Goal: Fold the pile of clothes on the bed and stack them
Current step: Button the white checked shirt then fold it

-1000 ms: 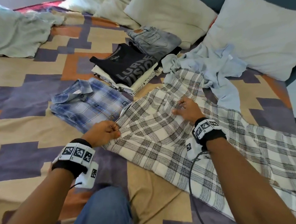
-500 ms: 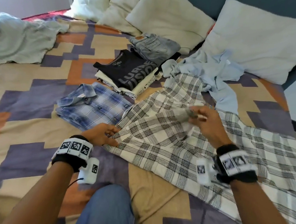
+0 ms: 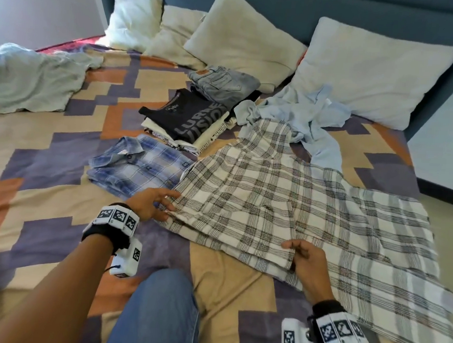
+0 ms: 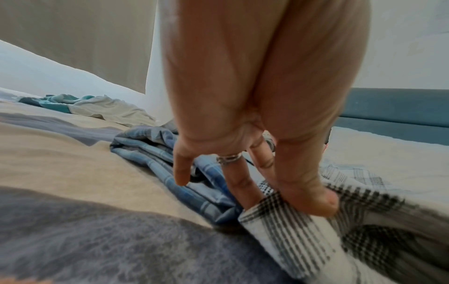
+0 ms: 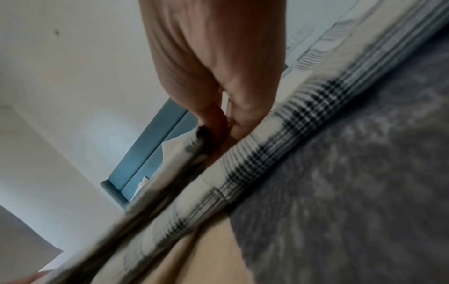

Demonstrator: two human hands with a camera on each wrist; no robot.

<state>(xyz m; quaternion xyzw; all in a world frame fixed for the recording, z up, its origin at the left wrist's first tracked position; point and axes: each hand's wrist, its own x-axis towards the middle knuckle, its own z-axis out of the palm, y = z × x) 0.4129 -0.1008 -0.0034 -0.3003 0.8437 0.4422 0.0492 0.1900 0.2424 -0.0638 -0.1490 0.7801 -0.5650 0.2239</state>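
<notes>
On bed (image 3: 61, 143), both hands pinch plaid shirt (image 3: 285, 202) hem

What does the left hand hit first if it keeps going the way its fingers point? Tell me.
The left hand already pinches the white plaid shirt at its edge and points across it, so it would probably just slide over more of that shirt; depth is unclear.
</notes>
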